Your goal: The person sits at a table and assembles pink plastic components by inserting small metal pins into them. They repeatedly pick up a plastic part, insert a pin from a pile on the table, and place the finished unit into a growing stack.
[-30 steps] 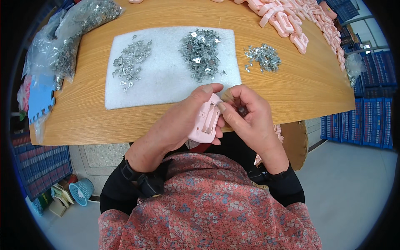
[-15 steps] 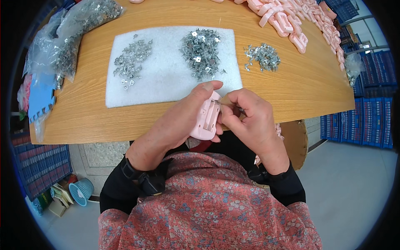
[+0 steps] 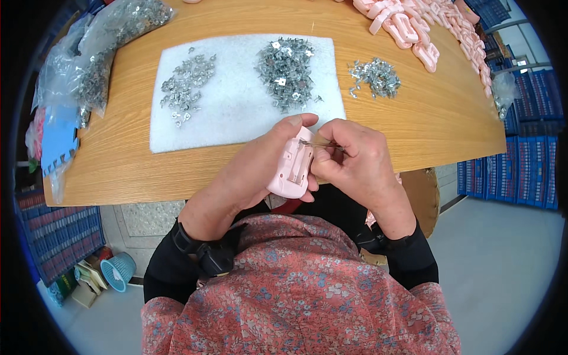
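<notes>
My left hand is closed around a pink plastic casing, its thumb along the upper end. The casing has an oblong recess, like a battery compartment, and small round holes. From the right, my right hand pinches a thin metal tool, probably tweezers, mostly covered by the fingers. Its tip reaches the upper end of the recess, where a small piece of metal shows; its exact shape cannot be made out. Beyond my hands, a white foam sheet carries a pile of small metal clips and a looser pile of metal parts.
Another heap of metal parts lies right of the foam on the wooden table. Many pink casings are piled at the far right. Plastic bags of metal parts sit at the left. A blue basket stands on the floor.
The tool now shows more clearly between my right fingers and the casing's upper end. My right hand has shifted slightly; my left hand keeps its hold on the casing.
</notes>
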Demonstrator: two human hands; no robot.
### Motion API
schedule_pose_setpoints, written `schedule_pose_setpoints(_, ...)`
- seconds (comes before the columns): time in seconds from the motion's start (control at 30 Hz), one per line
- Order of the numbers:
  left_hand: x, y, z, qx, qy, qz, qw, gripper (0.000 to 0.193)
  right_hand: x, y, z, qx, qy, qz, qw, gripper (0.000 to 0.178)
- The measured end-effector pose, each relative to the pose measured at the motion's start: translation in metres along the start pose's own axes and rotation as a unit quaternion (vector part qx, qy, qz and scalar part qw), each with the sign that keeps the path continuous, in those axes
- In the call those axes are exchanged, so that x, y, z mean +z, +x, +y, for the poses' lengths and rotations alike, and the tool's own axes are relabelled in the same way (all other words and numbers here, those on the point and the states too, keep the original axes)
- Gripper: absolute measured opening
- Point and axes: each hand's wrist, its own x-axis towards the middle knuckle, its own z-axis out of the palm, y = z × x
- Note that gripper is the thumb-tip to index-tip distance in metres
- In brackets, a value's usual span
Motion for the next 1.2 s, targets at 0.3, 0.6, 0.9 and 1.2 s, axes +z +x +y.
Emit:
schedule_pose_setpoints(0.3, 0.000, -0.001, 0.000, -0.002, 0.018, 0.002, 1.000, 0.049, -0.005, 0.002, -0.003, -0.033, -0.065, -0.030, 0.997, 0.013)
schedule_pose_setpoints(0.6, -0.003, 0.000, 0.000, 0.008, -0.001, -0.012, 1.000, 0.052, -0.009, 0.000, -0.005, 0.062, 0.036, -0.027, 0.997, 0.011)
schedule_pose_setpoints(0.9, -0.002, -0.004, -0.002, 0.030, 0.025, -0.053, 0.998, 0.051, -0.004, -0.010, 0.018, 0.273, 0.506, -0.080, 0.814, 0.017)
schedule_pose_setpoints(1.2, 0.009, -0.013, -0.001, 0.119, 0.299, -0.005, 0.947, 0.036, -0.018, -0.014, 0.023, 0.298, 0.479, -0.076, 0.822, 0.016)
